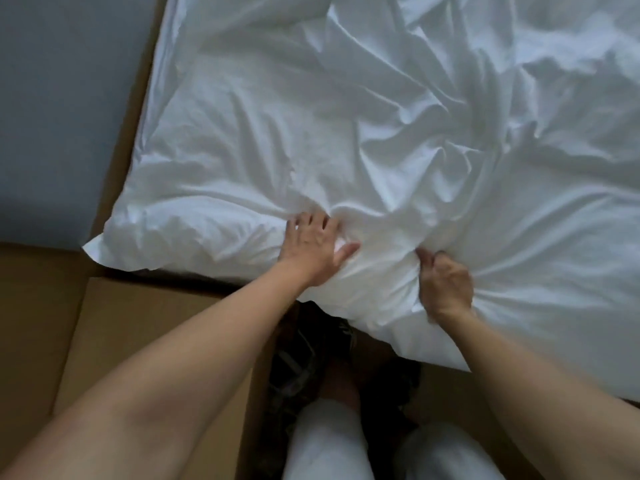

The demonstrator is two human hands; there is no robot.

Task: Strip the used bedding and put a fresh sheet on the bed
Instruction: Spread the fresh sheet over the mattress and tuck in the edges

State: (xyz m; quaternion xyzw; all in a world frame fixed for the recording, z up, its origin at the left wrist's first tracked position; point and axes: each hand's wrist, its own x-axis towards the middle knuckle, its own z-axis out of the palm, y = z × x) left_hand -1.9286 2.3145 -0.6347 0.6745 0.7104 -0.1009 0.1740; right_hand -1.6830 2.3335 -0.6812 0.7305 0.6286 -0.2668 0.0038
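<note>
The white bedding (pixel 346 126) lies crumpled, and its near-left corner pokes out over a brown ledge (pixel 156 306). My left hand (pixel 317 249) rests on the bedding's near edge. Its fingers are spread and almost straight, with the tips pressed into the cloth, and it holds nothing. Just right of it on the same edge, my right hand (pixel 446 284) has its fingers curled tight round a bunched fold of the bedding, and creases fan out from the grip. Below that edge are my white trouser legs (pixel 329 445).

A grey-blue surface (pixel 52 116) is filling the upper left corner. Brown flat panels (pixel 145 327) are lying below it, and a dark patterned cloth (pixel 304 355) is lying near the bottom middle.
</note>
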